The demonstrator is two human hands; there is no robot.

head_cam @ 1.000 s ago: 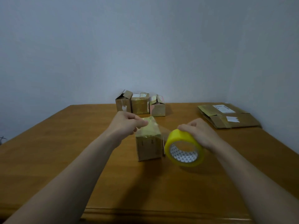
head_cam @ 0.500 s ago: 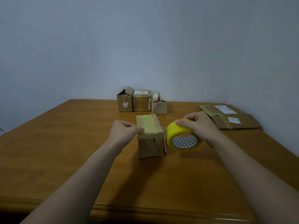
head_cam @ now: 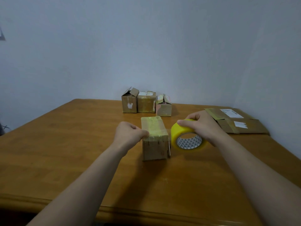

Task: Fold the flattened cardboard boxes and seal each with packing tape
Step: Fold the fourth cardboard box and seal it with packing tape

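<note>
A small folded cardboard box [head_cam: 154, 147] stands in the middle of the wooden table [head_cam: 65, 144], its top covered with yellowish tape. My left hand [head_cam: 130, 132] is curled at the box's near left top edge, thumb and fingers pressing the tape there. My right hand [head_cam: 202, 126] grips a yellow roll of packing tape [head_cam: 187, 136] from above, just right of the box, close to its side. Flattened cardboard boxes [head_cam: 236, 121] with white labels lie at the right.
Three small assembled boxes [head_cam: 146, 102] stand in a row at the back of the table by the grey wall, the outer two with flaps up. The table's front edge runs close to me. Bare wood lies to the left.
The tape roll went from in front of the box to its right side, lower. My left hand slid back from the box's top to its near left edge.
</note>
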